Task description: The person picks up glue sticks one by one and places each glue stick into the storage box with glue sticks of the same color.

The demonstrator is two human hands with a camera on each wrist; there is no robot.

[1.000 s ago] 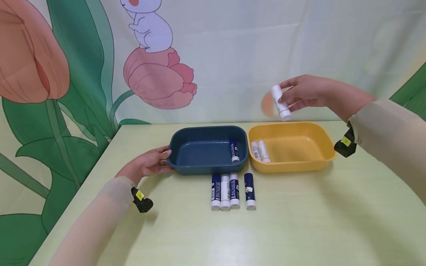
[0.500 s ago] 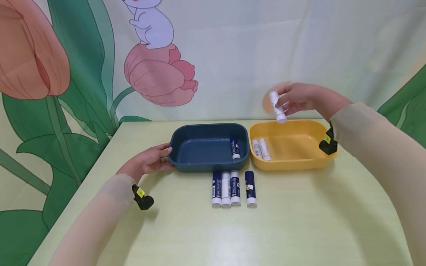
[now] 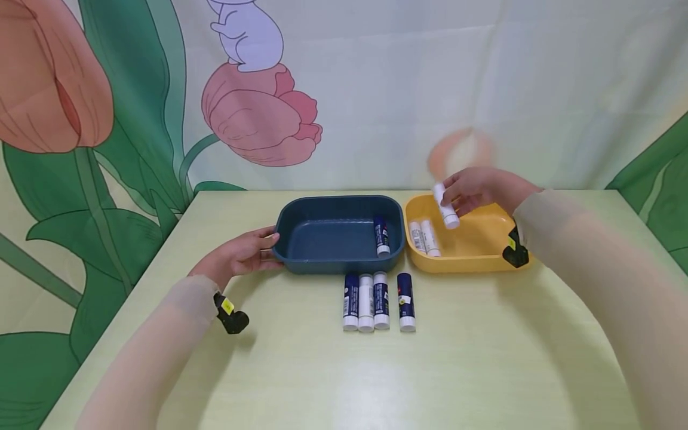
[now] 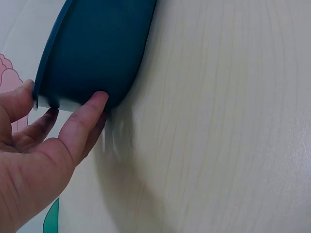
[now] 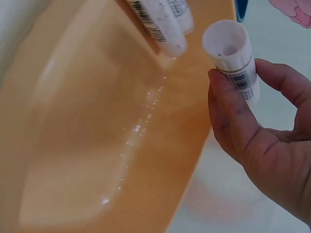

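Observation:
My right hand (image 3: 475, 190) pinches a white glue stick (image 3: 446, 206) between thumb and fingers, tilted over the yellow bin (image 3: 467, 264). In the right wrist view the held stick's white end (image 5: 226, 46) faces the camera, with a barcode below it. Two white glue sticks (image 3: 430, 237) lie side by side at that bin's left end. On the left, my left hand (image 3: 247, 251) grips the end of the dark blue bin (image 3: 338, 266), thumb at the rim and fingers against the outer wall (image 4: 97, 58). One navy glue stick (image 3: 381, 236) lies inside it, at the right end.
In front of the bins several glue sticks lie on the pale table (image 3: 301, 370). A white one (image 3: 365, 303) sits between two navy ones, and another navy one (image 3: 406, 301) lies slightly apart to the right. A printed curtain (image 3: 376, 101) hangs behind.
My right hand has come down with the white glue stick, from in front of the curtain to the yellow bin's opening. The left hand has stayed on the blue bin.

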